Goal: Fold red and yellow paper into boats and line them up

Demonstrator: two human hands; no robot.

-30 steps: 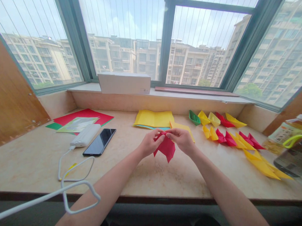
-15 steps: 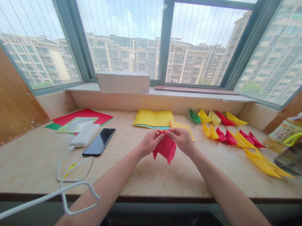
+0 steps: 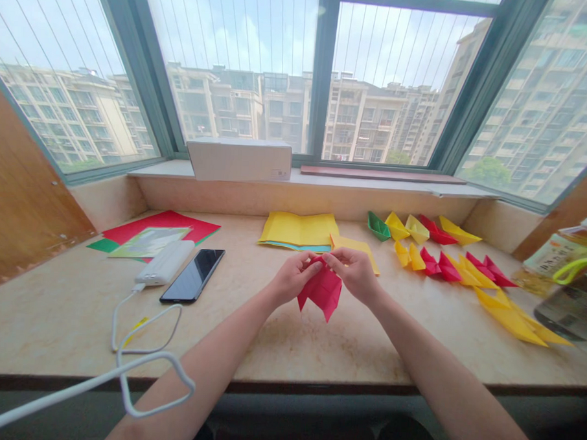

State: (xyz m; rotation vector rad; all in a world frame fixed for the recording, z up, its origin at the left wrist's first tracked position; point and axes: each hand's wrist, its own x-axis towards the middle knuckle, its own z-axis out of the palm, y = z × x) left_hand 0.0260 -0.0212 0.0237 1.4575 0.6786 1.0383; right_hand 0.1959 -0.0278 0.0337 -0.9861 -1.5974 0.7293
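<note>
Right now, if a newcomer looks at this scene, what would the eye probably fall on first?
Probably on the red folded paper, pinched between the left hand and the right hand above the middle of the counter. Next may come the bright folded paper pieces, grouped on the counter's right side. The large window behind, with buildings outside, is also striking.

Pinkish-red paper [image 3: 323, 292], yellow sheets [image 3: 297, 229], green boat [image 3: 379, 227], black phone [image 3: 192, 277]

Red paper [image 3: 322, 294] top hidden by fingers [image 3: 340, 256], cable [image 3: 47, 398] cut off @ L edge, box txt [image 3: 280, 173] illegible.
</note>
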